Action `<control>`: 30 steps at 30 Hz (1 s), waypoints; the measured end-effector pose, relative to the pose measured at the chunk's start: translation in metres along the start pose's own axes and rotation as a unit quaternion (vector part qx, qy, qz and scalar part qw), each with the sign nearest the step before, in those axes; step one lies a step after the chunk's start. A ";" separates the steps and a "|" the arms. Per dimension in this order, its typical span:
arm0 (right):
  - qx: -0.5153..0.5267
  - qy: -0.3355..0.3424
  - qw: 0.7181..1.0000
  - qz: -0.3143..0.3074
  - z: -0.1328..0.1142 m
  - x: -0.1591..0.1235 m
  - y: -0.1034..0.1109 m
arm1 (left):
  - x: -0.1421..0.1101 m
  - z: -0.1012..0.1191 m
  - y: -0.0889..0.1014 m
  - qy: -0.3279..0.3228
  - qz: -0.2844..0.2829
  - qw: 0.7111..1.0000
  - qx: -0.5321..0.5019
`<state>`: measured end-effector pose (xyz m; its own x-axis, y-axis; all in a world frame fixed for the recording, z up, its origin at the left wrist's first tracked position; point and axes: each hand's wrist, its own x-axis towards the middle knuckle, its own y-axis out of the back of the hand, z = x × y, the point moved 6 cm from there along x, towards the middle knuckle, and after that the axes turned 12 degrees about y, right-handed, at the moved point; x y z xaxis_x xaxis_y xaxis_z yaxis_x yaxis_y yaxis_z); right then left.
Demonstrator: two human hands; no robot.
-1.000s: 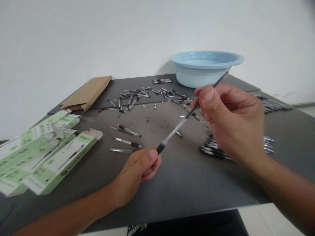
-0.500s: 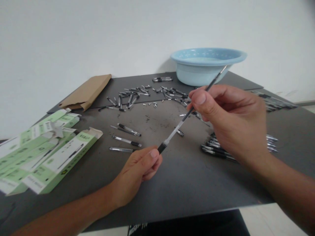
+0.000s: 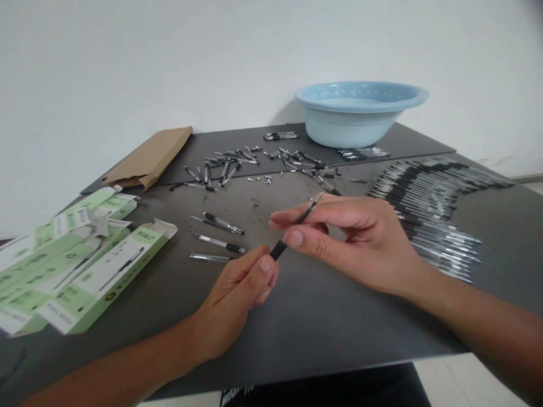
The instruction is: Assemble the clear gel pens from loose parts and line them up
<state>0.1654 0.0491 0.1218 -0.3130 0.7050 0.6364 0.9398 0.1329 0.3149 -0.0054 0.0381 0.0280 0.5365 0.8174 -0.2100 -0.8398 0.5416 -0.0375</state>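
Observation:
My left hand (image 3: 244, 288) is closed around a pen barrel (image 3: 278, 249), whose black grip end sticks out toward the upper right. Thumb and fingers of my right hand (image 3: 356, 240) pinch a dark pen refill (image 3: 306, 212) with a metal tip. Most of the refill sits inside the barrel, and only its tip end shows above my right thumb. A few pens (image 3: 218, 243) lie on the table just beyond my left hand. Many pens in a dense row (image 3: 441, 240) lie to the right, partly behind my right hand.
Green and white pen boxes (image 3: 106, 271) lie at the left, near a brown paper envelope (image 3: 148, 155). Loose pen parts (image 3: 229, 167) and small metal tips (image 3: 268, 180) are scattered farther back on the dark table (image 3: 297, 333). A light blue basin (image 3: 348, 127) stands against the wall.
My right hand has come down and left, and the refill has slid down into the barrel. My left hand has stayed in place. The row of pens at right is now more visible.

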 end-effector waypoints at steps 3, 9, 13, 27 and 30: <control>0.012 -0.010 1.000 -0.009 0.004 0.001 0.005 | -0.001 0.000 0.001 -0.009 0.000 1.000 -0.008; -0.183 -0.022 0.983 -0.002 0.034 0.011 0.051 | 0.002 0.001 0.000 -0.019 -0.009 1.000 -0.014; -0.290 -0.044 0.931 -0.218 0.073 0.006 0.049 | 0.003 0.001 0.001 -0.024 -0.007 1.000 0.001; -0.385 -0.090 0.850 -0.347 0.097 -0.006 0.032 | 0.004 -0.002 0.003 -0.012 -0.005 1.000 0.025; -0.364 -0.047 0.859 -0.356 0.086 -0.004 0.032 | 0.004 -0.003 0.004 -0.004 -0.003 1.000 0.013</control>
<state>0.2087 0.1106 0.0690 -0.7279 0.6838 0.0507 0.1689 0.1071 0.9798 -0.0070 0.0432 0.0245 0.5421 0.8158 -0.2015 -0.8344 0.5510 -0.0140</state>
